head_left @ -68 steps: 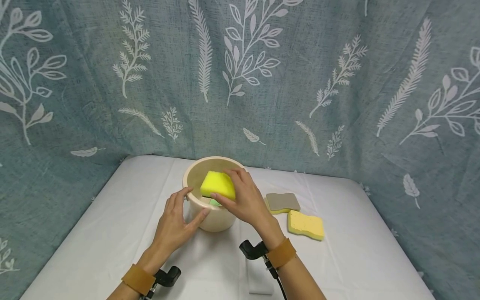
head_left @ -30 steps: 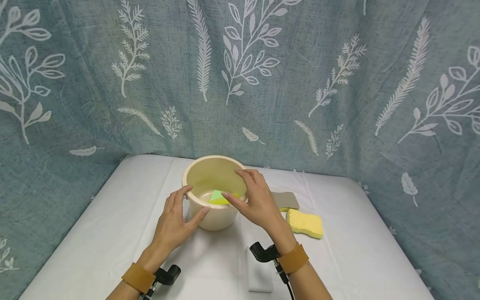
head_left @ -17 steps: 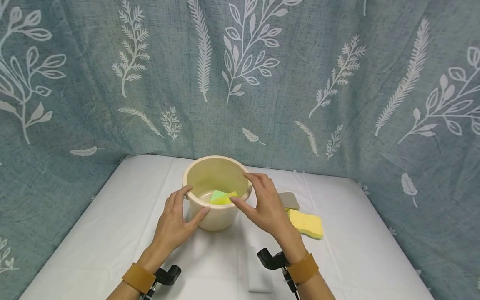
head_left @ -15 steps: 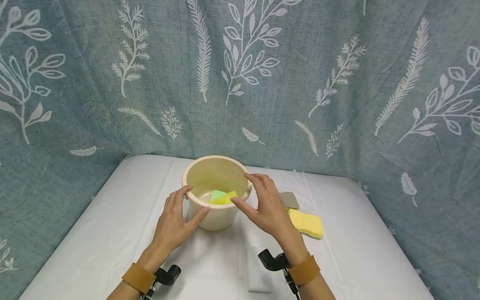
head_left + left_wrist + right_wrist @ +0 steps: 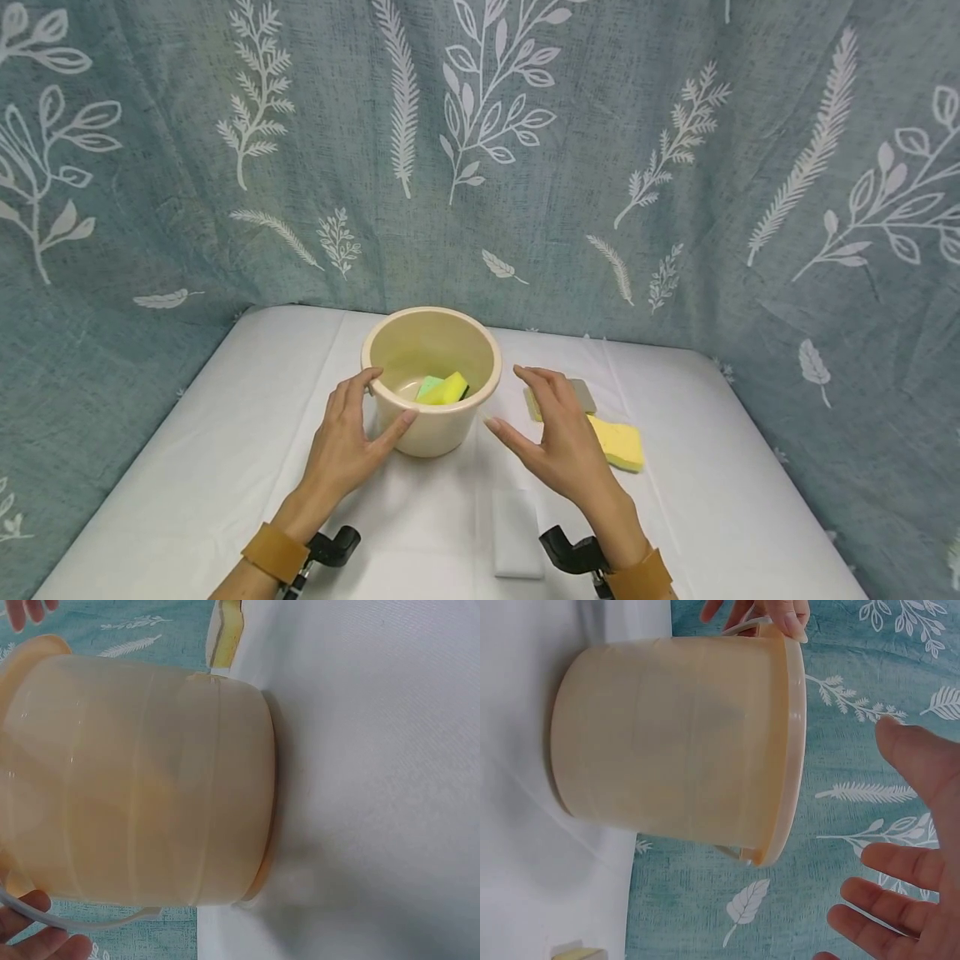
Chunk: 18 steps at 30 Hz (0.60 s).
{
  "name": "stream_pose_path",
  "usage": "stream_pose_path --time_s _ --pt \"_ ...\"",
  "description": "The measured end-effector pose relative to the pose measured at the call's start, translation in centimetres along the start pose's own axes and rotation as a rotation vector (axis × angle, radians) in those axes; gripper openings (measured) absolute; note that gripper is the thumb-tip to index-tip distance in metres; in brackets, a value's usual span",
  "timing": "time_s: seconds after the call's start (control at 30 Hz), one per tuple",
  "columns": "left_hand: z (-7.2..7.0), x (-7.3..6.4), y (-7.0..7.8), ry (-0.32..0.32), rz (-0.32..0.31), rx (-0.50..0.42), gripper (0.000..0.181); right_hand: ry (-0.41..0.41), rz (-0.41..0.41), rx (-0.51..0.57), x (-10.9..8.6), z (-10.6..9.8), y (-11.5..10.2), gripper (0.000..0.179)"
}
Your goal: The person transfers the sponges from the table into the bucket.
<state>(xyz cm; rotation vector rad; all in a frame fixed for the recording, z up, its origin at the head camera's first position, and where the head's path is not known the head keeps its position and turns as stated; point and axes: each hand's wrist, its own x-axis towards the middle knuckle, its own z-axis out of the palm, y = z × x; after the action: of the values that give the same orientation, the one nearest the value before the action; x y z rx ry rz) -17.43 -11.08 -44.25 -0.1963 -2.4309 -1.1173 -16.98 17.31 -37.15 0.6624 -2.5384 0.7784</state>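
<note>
A cream plastic bucket (image 5: pixel 435 432) stands upright on the white-covered table. My left hand (image 5: pixel 347 443) grips its left rim, thumb along the near edge; in the left wrist view, its fingertips (image 5: pixel 45 941) lie at the white bail handle (image 5: pixel 112 922). Inside the bucket, a bright yellow sponge (image 5: pixel 444 392) with a dark underside leans over a light green piece (image 5: pixel 427 384). To the right of the bucket hovers my right hand (image 5: pixel 558 442), holding nothing, thumb and fingers spread apart. It partly covers a grey-topped yellow sponge (image 5: pixel 582 395) and a pale yellow sponge (image 5: pixel 621 446) behind it.
A flat white slab (image 5: pixel 517 537) lies on the table (image 5: pixel 420 533) in front of the right hand. A blue-green leaf-print curtain (image 5: pixel 480 250) rises behind the table and along both sides.
The bright yellow sponge, earlier in my right hand over the bucket, now rests inside it. My right hand has let go and moved right, away from the rim. My left hand keeps its place.
</note>
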Motion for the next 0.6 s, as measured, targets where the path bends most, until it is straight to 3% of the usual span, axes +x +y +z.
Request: stream_pose_path --time_s 0.27,0.6 --pt "0.1 0.0 0.1 0.007 0.008 -0.005 0.078 0.012 -0.008 -0.012 -1.9 -0.1 0.6 0.074" --pt "0.0 0.0 0.1 0.003 0.003 -0.008 0.079 -0.043 0.071 -0.022 -4.2 0.6 1.0 0.078"
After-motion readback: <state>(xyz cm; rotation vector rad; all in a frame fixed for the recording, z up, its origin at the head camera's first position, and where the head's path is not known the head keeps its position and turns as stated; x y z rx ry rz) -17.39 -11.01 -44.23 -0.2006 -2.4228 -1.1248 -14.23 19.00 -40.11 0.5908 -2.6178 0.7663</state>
